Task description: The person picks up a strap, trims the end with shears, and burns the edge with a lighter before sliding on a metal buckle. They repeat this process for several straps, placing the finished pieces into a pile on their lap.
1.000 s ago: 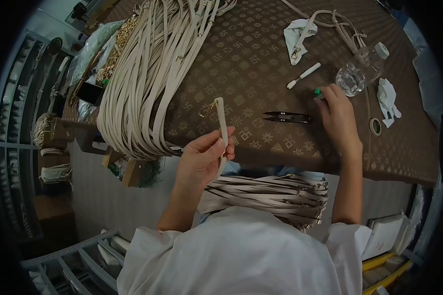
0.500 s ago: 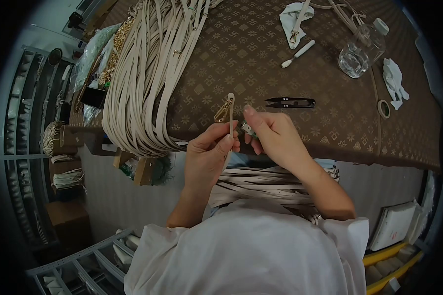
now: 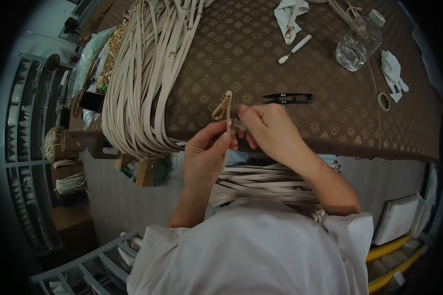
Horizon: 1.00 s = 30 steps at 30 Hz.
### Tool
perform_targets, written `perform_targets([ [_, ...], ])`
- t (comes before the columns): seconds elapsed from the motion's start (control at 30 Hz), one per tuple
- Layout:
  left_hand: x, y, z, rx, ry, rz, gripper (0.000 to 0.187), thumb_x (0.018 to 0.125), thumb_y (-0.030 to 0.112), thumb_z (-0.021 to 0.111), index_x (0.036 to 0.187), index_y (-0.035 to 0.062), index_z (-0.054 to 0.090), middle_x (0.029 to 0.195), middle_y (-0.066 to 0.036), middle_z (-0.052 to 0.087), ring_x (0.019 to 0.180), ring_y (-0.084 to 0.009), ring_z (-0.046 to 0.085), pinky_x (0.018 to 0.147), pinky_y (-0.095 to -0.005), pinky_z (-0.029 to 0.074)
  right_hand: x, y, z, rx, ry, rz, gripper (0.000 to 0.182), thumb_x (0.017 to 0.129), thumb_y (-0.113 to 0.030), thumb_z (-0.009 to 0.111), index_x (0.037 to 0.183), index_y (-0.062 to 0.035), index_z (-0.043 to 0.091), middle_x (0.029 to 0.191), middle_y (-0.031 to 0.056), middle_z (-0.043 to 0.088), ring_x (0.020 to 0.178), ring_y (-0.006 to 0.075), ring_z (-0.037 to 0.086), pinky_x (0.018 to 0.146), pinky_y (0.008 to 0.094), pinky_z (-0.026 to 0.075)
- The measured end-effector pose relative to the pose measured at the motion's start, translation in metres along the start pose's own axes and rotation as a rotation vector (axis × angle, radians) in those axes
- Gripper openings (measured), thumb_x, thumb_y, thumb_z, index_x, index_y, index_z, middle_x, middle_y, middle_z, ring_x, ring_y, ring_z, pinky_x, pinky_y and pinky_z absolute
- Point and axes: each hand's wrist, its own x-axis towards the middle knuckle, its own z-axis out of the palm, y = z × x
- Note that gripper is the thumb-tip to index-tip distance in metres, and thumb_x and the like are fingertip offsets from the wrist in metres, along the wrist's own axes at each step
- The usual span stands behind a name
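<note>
Near the table's front edge my left hand (image 3: 207, 152) is closed on a narrow beige strap (image 3: 228, 110), pinched between thumb and fingertips. The strap's looped upper end carries a gold clasp (image 3: 220, 109). My right hand (image 3: 271, 129) is wrapped round a lighter (image 3: 238, 124) whose metal top faces the strap. A small orange-red glow shows between the lighter's top and the strap. Most of the lighter's body is hidden by my fingers. Just beyond my right hand lie black thread snips (image 3: 288, 98).
A thick bundle of beige straps (image 3: 140, 83) hangs over the table edge on the left; more straps (image 3: 261, 184) lie across my lap. Farther back are a white-handled brush (image 3: 295, 48), a clear bottle (image 3: 357, 44), white cloths and a tape roll (image 3: 383, 102).
My right hand has brought the lighter's top left, close against the strap, and a glow now appears there. My left hand keeps its pinch. The view has shifted slightly.
</note>
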Motion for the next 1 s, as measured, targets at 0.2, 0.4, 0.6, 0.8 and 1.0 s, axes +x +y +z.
perform_targets([
  [0.2,0.0,-0.001,-0.002,-0.031,0.023,-0.025,0.023,0.082,0.0,0.052,0.105,-0.0046,0.054,0.087,-0.009,0.058,0.076,-0.0149,0.054,0.067,-0.0258,0.044,-0.004,-0.002,-0.002,-0.066,-0.002,0.006,0.039,0.086,-0.026,0.041,0.067,0.0047,0.057,0.05,0.0168,0.051,0.046,0.0324,0.049,0.05,0.034,0.043],
  [0.4,-0.001,0.006,-0.004,-0.192,-0.026,-0.146,0.023,0.083,0.005,0.053,0.104,-0.0045,0.054,0.087,-0.011,0.058,0.072,-0.0164,0.054,0.065,-0.0263,0.045,-0.012,0.016,-0.003,0.104,0.116,-0.064,0.027,0.083,-0.025,0.055,0.073,0.0003,0.057,0.065,0.0016,0.054,0.057,0.0063,0.046,0.051,0.0232,0.037],
  [0.6,-0.002,0.004,0.0,-0.204,-0.119,-0.304,0.021,0.082,0.008,0.055,0.099,-0.0041,0.056,0.088,-0.012,0.059,0.07,-0.0172,0.054,0.062,-0.0277,0.045,-0.022,0.02,0.001,0.228,0.035,-0.162,0.015,0.075,-0.011,0.065,0.081,-0.0007,0.056,0.074,-0.0001,0.055,0.07,0.0049,0.048,0.061,0.0195,0.039],
  [0.8,-0.006,0.01,0.004,-0.21,-0.169,-0.39,0.022,0.083,0.012,0.055,0.098,-0.0035,0.056,0.086,-0.012,0.059,0.071,-0.0168,0.055,0.063,-0.0284,0.046,-0.02,0.018,0.003,0.571,0.144,-0.035,0.016,0.08,-0.015,0.06,0.075,-0.0001,0.057,0.063,-0.0023,0.054,0.062,0.0025,0.047,0.055,0.0202,0.039],
  [1.0,-0.013,0.002,0.017,0.537,-0.094,0.123,0.026,0.078,0.002,0.059,0.103,-0.003,0.056,0.086,-0.007,0.057,0.067,-0.012,0.054,0.06,-0.022,0.044,-0.026,0.02,0.001,0.543,0.27,-0.051,0.016,0.081,-0.015,0.06,0.079,0.0006,0.059,0.071,-0.0006,0.057,0.066,0.0028,0.047,0.057,0.0187,0.038],
])
